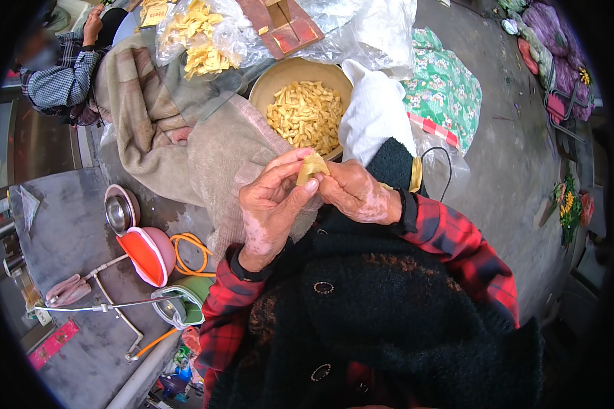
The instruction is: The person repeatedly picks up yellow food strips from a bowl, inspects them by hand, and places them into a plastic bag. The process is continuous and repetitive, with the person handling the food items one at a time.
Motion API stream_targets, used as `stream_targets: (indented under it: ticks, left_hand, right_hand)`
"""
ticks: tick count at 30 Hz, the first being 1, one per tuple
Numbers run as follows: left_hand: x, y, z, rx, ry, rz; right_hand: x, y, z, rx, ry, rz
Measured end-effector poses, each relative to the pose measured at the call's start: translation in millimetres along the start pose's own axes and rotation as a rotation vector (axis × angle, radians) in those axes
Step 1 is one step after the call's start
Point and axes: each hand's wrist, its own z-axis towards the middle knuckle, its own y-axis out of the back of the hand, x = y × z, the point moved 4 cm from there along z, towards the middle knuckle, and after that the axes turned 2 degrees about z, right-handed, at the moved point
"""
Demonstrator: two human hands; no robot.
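Note:
My left hand (272, 207) and my right hand (357, 191) meet in front of my chest. Between their fingertips they hold one pale yellow folded strip (313, 167), curved into a small loop; it looks like a thin sheet of food, perhaps tofu skin. Just beyond the hands stands a round tan basin (266, 86), holding a heap of small yellow knotted pieces (305, 112). Flat yellow sheets (204, 59) lie on and in clear plastic at the upper left of the basin. A reddish wooden board with a raised block (307, 38) lies behind the basin.
A beige blanket (210, 148) spreads left of the basin; a white cloth (371, 112) and a green patterned cloth (442, 87) are at the right. Another person (64, 82) sits at the upper left. A pink basin (159, 250), green bucket (197, 294) and orange hose (180, 260) stand lower left.

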Motion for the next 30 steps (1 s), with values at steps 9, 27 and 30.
stream_targets:
  ticks: [9, 27, 30]
  left_hand:
    - [1.3, -4.4, 0.6, -0.021, 0.097, -0.303]
    - [5.5, -10.8, 6.0, -0.035, -0.024, -0.125]
    - [8.4, -7.0, 6.4, -0.022, 0.053, 0.025]
  right_hand:
    - [1.5, -1.0, -3.0, -0.008, -0.028, -0.128]
    - [14.7, 0.7, -12.8, -0.05, 0.434, -0.846]
    - [17.1, 4.5, -11.9, -0.079, 0.515, -1.19]
